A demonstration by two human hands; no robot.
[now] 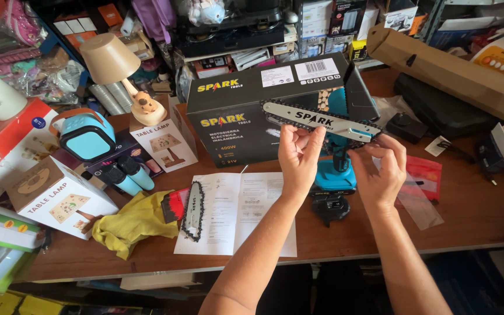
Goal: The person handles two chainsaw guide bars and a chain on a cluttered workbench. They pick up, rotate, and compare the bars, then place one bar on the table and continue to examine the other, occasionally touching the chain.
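Cluttered table (473,216): both hands (338,160) pinch chainsaw bar (322,121) above bare edge.

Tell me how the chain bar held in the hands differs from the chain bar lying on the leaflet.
The held chain bar is up in the air, lying crosswise, gripped by the left hand and right hand; the loose chain bar lies flat on the open leaflet, untouched. The held one looks longer and sits by the blue saw body; the loose one lies lengthwise beside the yellow cloth. Both are pale metal bars ringed by dark chain.
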